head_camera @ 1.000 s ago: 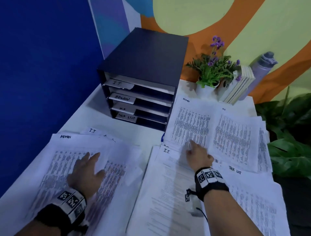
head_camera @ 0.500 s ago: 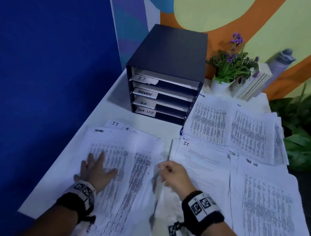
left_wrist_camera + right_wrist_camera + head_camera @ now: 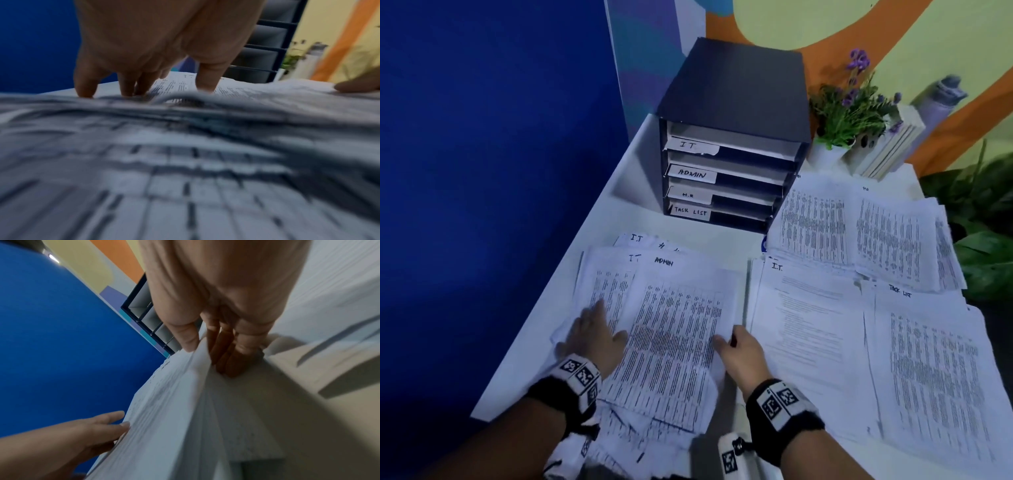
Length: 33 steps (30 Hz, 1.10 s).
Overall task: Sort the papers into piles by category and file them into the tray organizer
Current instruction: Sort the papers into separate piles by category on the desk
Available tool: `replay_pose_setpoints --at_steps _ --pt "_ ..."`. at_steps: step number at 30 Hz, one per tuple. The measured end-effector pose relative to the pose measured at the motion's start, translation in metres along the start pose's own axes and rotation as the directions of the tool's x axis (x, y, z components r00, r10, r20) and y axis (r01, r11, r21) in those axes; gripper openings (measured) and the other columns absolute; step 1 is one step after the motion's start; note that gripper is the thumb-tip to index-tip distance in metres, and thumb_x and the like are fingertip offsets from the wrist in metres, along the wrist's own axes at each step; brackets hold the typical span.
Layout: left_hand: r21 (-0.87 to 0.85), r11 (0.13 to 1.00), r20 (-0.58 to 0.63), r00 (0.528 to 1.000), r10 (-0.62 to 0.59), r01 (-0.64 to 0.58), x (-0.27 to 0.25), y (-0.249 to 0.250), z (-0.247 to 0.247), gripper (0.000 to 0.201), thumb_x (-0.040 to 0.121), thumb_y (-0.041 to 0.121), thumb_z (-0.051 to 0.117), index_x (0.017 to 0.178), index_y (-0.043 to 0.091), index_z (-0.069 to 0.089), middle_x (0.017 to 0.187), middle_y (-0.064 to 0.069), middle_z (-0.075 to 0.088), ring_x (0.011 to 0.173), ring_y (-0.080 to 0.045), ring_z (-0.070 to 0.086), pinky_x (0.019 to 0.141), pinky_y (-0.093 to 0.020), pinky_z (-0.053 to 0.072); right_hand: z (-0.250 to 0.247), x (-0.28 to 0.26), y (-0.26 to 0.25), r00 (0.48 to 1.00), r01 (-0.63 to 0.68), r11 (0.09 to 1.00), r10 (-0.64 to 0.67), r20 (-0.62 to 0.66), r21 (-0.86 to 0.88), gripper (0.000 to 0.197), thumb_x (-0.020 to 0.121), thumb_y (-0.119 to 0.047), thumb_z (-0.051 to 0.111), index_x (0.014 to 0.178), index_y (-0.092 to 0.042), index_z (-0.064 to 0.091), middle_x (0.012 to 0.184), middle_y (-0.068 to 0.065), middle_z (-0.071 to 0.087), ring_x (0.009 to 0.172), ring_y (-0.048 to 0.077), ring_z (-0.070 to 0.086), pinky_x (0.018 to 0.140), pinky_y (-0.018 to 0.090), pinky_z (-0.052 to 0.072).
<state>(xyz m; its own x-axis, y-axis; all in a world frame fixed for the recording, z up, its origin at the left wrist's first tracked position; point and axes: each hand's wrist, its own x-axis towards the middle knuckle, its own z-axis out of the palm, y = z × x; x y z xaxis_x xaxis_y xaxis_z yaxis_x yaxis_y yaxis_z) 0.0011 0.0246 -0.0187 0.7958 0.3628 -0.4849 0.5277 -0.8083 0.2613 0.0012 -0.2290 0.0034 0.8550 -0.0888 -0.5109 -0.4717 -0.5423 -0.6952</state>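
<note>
The left hand [image 3: 595, 337] lies flat with straight, spread fingers, pressing on the left side of the ADMIN paper pile [image 3: 674, 329]. The right hand [image 3: 741, 349] pinches the pile's right edge, thumb on top and fingers tucked under. The pile sits near the table's [image 3: 599, 219] front left edge, its long side pointing at the tray organizer [image 3: 732, 137]. A thin bare strip separates it from the I.T. pile [image 3: 808, 329].
</note>
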Motion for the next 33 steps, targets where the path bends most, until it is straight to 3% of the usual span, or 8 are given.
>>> replay_pose_setpoints --at_steps 3,7,11,16,20,25,29,33 --pt "0.03 0.989 0.025 0.989 0.146 -0.147 -0.012 -0.001 0.007 0.084 0.09 0.054 0.049 0.153 0.03 -0.002 0.162 0.003 0.006 0.146 -0.022 0.017 0.113 -0.053 0.023 0.005 -0.005 -0.001 0.999 -0.018 1.0 0.019 -0.048 0.01 0.029 0.094 -0.029 0.058 0.076 -0.015 0.04 0.073 0.0 0.045 0.064 0.013 0.044 0.058 0.025 0.034" --pt "-0.182 0.911 0.011 0.926 0.378 -0.37 -0.023 0.006 0.015 0.072 0.093 0.033 0.055 0.153 0.028 0.015 0.158 0.003 0.025 0.143 -0.022 0.029 0.115 -0.041 0.03 -0.003 -0.014 -0.001 0.994 -0.022 0.995 0.033 -0.106 0.101 0.025 0.098 -0.019 0.053 0.119 -0.006 0.052 0.105 -0.002 0.046 0.102 0.011 0.044 0.086 0.021 0.032" --pt "-0.122 0.975 -0.137 0.976 0.171 -0.188 -0.009 -0.006 0.003 0.067 0.091 0.026 0.056 0.151 0.021 0.025 0.156 -0.007 0.026 0.14 -0.03 0.027 0.115 -0.04 0.027 -0.014 -0.018 0.008 0.969 -0.05 0.988 0.083 -0.231 0.148 0.037 0.097 -0.013 0.054 0.131 0.0 0.052 0.125 0.01 0.056 0.126 0.029 0.05 0.098 0.03 0.038" --pt "-0.159 0.986 -0.022 0.999 0.046 -0.049 0.001 -0.009 -0.008 0.072 0.088 0.034 0.059 0.15 0.014 0.027 0.148 -0.018 0.033 0.133 -0.036 0.037 0.109 -0.04 0.034 -0.006 -0.018 0.024 0.95 -0.107 0.967 0.168 -0.263 0.23 0.036 0.092 -0.014 0.056 0.126 -0.001 0.052 0.115 0.013 0.057 0.118 0.031 0.053 0.104 0.04 0.041" --pt "-0.412 0.911 0.075 0.995 0.061 -0.025 -0.001 0.004 -0.008 0.05 0.093 0.026 0.056 0.139 0.01 0.044 0.125 -0.01 0.056 0.114 -0.029 0.053 0.093 -0.029 0.041 0.004 -0.019 0.025 0.948 -0.117 0.94 0.202 -0.246 0.321 0.048 0.094 -0.009 0.056 0.14 -0.001 0.044 0.128 0.01 0.052 0.13 0.03 0.045 0.111 0.041 0.035" --pt "-0.57 0.816 0.128 0.971 0.202 -0.095 -0.005 0.003 -0.007 0.013 0.091 0.013 0.061 0.103 0.011 0.059 0.098 -0.005 0.063 0.098 -0.026 0.06 0.085 -0.03 0.044 -0.005 -0.022 0.028 0.953 -0.023 0.943 0.122 -0.278 0.332 0.014 0.091 -0.001 0.053 0.101 -0.007 0.06 0.099 0.016 0.067 0.094 0.035 0.064 0.07 0.026 0.048" --pt "-0.564 0.819 0.165 0.958 0.235 -0.104 -0.005 0.003 -0.001 0.032 0.083 0.024 0.066 0.112 0.018 0.054 0.115 -0.007 0.061 0.103 -0.028 0.06 0.095 -0.044 0.05 -0.002 -0.025 0.023 0.981 -0.01 0.954 0.067 -0.18 0.301 0.022 0.094 -0.015 0.055 0.116 -0.014 0.054 0.11 -0.005 0.059 0.113 0.021 0.057 0.097 0.03 0.044" --pt "-0.569 0.817 0.198 0.95 0.243 -0.091 -0.011 0.015 -0.005 0.034 0.094 0.021 0.058 0.126 0.018 0.046 0.12 -0.003 0.051 0.11 -0.021 0.049 0.101 -0.037 0.04 0.001 -0.03 0.016 0.981 0.03 0.964 0.023 -0.195 0.264 0.037 0.095 -0.005 0.05 0.132 -0.008 0.05 0.113 -0.005 0.049 0.122 0.022 0.051 0.096 0.018 0.036"
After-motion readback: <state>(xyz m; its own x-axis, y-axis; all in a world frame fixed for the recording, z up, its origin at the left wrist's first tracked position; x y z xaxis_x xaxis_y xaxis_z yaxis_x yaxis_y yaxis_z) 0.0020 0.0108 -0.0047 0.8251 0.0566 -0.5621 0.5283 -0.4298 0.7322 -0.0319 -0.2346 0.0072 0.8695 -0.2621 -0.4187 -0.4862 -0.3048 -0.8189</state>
